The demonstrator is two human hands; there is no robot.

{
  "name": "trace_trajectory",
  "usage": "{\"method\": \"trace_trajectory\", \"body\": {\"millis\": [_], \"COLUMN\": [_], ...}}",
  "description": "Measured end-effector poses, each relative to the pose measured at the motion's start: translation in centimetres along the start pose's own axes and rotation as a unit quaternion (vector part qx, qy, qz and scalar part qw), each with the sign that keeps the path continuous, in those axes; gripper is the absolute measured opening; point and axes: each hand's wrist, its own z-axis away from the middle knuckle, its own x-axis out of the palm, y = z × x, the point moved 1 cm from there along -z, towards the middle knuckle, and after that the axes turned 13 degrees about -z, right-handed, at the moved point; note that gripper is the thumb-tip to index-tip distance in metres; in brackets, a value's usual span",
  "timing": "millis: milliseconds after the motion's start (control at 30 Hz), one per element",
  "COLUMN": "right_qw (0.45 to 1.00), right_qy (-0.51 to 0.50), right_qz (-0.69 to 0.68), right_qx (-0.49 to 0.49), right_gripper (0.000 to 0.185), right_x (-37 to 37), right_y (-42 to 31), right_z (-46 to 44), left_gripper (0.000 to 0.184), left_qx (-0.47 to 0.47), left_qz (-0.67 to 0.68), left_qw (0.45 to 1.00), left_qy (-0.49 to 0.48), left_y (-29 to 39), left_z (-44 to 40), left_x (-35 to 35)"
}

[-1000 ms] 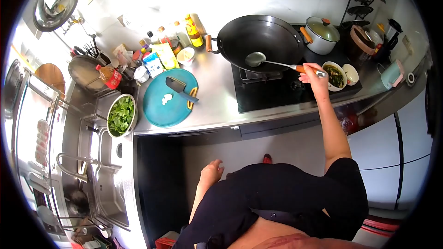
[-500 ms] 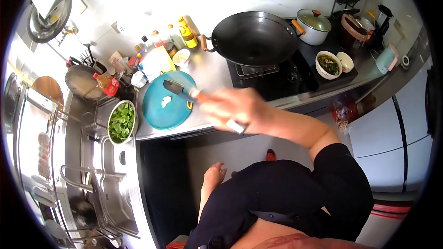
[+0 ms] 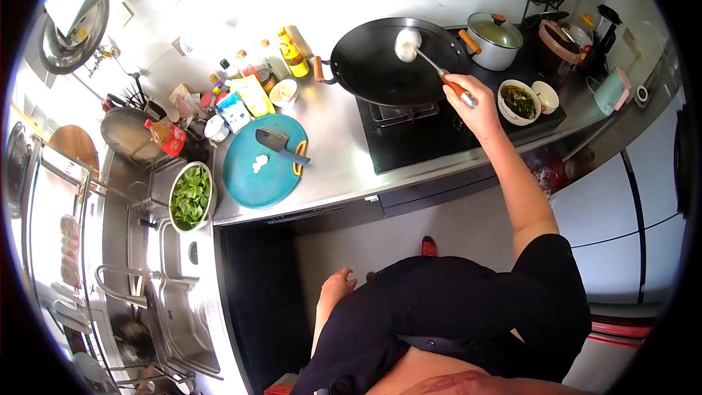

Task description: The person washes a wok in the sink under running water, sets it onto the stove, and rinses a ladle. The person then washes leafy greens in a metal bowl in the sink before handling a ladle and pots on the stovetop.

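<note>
My right hand (image 3: 474,108) is closed round the wooden handle of a ladle (image 3: 431,60). The ladle's head hangs over the black wok (image 3: 365,66) and looks bright white; I cannot tell whether that is glare or something in it. The wok stands on the black gas stove (image 3: 417,143). Low beside my body hangs my left hand (image 3: 337,287), fingers apart and holding nothing. On the round teal cutting board (image 3: 248,183) lie a cleaver (image 3: 272,139) and a few small white pieces, perhaps garlic (image 3: 259,163).
A bowl of green leaves (image 3: 191,201) stands by the sink (image 3: 179,307). Bottles and packets line the wall, with a small bowl (image 3: 284,93) before them. Right of the wok are a lidded pot (image 3: 495,42), a bowl of dark greens (image 3: 518,103) and a small white bowl (image 3: 545,95).
My right hand has swung from near the cutting board up and right, bringing the ladle over the wok. The cleaver on the board is now fully uncovered. My left hand has barely moved.
</note>
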Motion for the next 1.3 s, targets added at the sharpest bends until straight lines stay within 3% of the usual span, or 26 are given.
{"method": "trace_trajectory", "body": {"millis": [200, 300, 433, 533, 600, 633, 700, 800, 867, 967, 1033, 1100, 1167, 1300], "right_qw": [0.996, 0.939, 0.893, 0.902, 0.991, 0.984, 0.95, 0.909, 0.923, 0.958, 0.98, 0.991, 0.995, 0.994], "right_qy": [-0.027, 0.018, 0.089, 0.073, -0.017, -0.079, -0.196, -0.244, -0.219, -0.171, -0.101, -0.075, -0.092, -0.094], "right_qz": [-0.032, -0.166, -0.257, -0.319, -0.133, -0.119, -0.144, -0.228, -0.194, -0.116, -0.073, -0.084, -0.012, -0.046], "right_qx": [0.081, 0.3, 0.358, 0.282, -0.001, -0.104, -0.198, -0.251, -0.251, -0.199, -0.153, -0.077, -0.043, 0.031], "right_gripper": [0.017, 0.018, 0.022, 0.017, 0.017, 0.027, 0.031, 0.034, 0.035, 0.034, 0.02, 0.022, 0.021, 0.016], "right_x": [-2.5, -3.8, -5.1, -3.4, -1.7, -0.6, 0.6, 1.3, -0.1, -2.8, -4.9, -6.5, -7.4, -7.5], "right_y": [3.8, 3.3, 3.3, -0.3, -5.2, -6.4, -8.8, -10.3, -9.4, -5.4, -1.6, 2.6, 4.9, 5.8], "right_z": [2.8, 2.8, 1.7, 1.2, 0.9, 1.6, 2.3, 1.8, 1.1, -0.8, -2.5, -2.9, -2.5, -0.3], "left_gripper": [0.032, 0.033, 0.033, 0.034, 0.034, 0.034, 0.034, 0.032, 0.031, 0.031, 0.035, 0.035, 0.034, 0.034], "left_qx": [0.059, 0.08, 0.07, 0.077, 0.094, 0.105, 0.143, 0.217, 0.262, 0.216, 0.164, 0.128, 0.107, 0.078], "left_qz": [-0.005, -0.004, -0.007, -0.027, -0.032, -0.035, -0.047, -0.052, -0.035, 0.04, 0.028, 0.011, 0.005, -0.011], "left_qw": [0.998, 0.996, 0.997, 0.996, 0.994, 0.992, 0.987, 0.974, 0.96, 0.974, 0.986, 0.991, 0.993, 0.995], "left_qy": [0.035, 0.03, 0.012, -0.024, -0.049, -0.061, -0.047, 0.035, 0.095, 0.054, -0.004, -0.028, -0.044, -0.066], "left_y": [1.3, 2.9, 5.4, 7.3, 8.9, 10.2, 12.7, 16.0, 18.1, 19.1, 18.3, 17.2, 16.7, 15.9], "left_z": [-3.3, -4.3, -4.7, -5.4, -6.0, -6.5, -7.5, -8.9, -9.4, -9.4, -9.2, -8.5, -8.1, -8.1], "left_x": [-0.4, -0.7, -0.7, 0.0, 0.4, 0.2, 0.3, 0.7, 0.4, 1.1, 2.1, 3.2, 2.9, 1.6]}}
